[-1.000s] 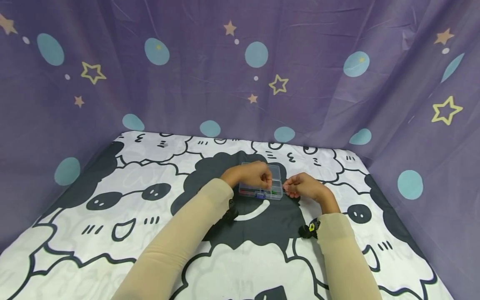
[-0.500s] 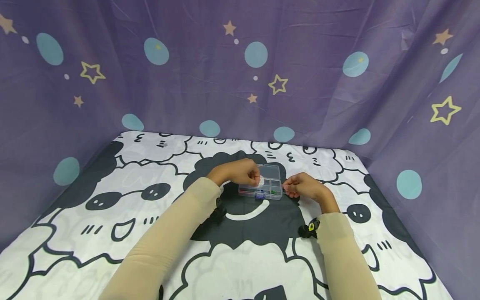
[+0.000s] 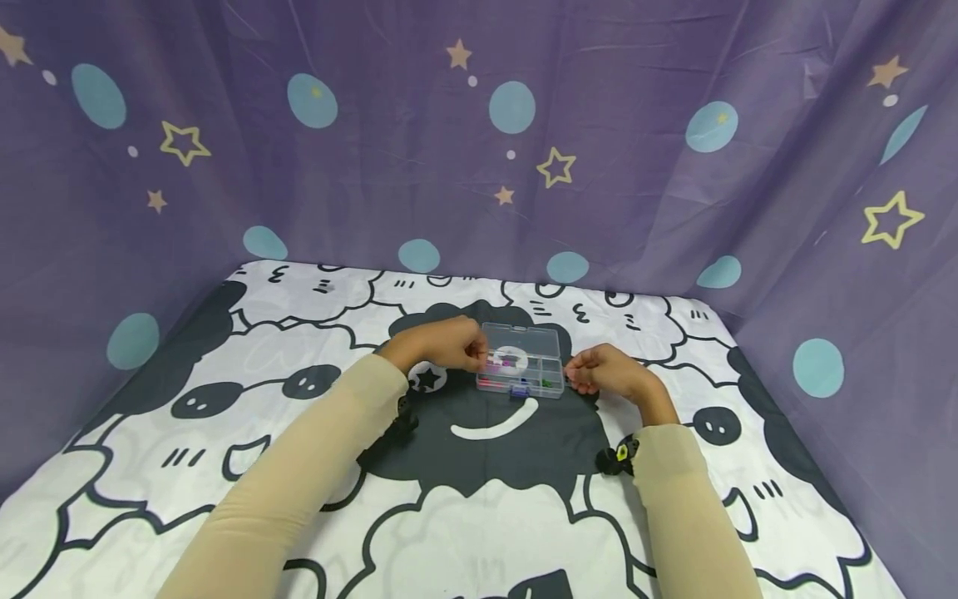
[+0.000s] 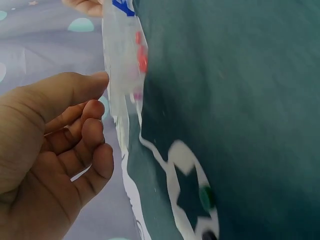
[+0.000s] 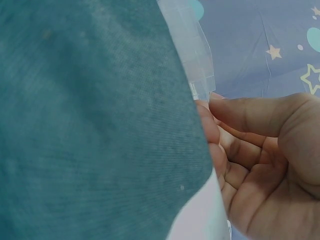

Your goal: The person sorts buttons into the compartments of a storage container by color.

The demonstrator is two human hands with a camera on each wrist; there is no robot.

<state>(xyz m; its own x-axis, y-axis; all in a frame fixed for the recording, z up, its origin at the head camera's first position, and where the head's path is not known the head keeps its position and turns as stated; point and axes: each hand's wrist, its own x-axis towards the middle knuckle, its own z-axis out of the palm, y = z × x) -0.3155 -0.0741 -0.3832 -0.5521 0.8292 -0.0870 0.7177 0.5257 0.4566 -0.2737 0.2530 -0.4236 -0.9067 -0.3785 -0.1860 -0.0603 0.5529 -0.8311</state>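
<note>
Open box (image 3: 533,366) rests on cloth (image 3: 486,459); right hand (image 3: 609,372) pinches its edge. Left hand (image 3: 444,342): fingers curled, any pinch hidden. Caution: a right-hand tug could spill the small pieces (image 4: 143,61).

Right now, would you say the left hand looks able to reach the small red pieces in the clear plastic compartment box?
Probably yes: the left hand is close to the clear plastic compartment box, whose transparent lid is open, and nothing appears to cover the small red pieces.
</note>
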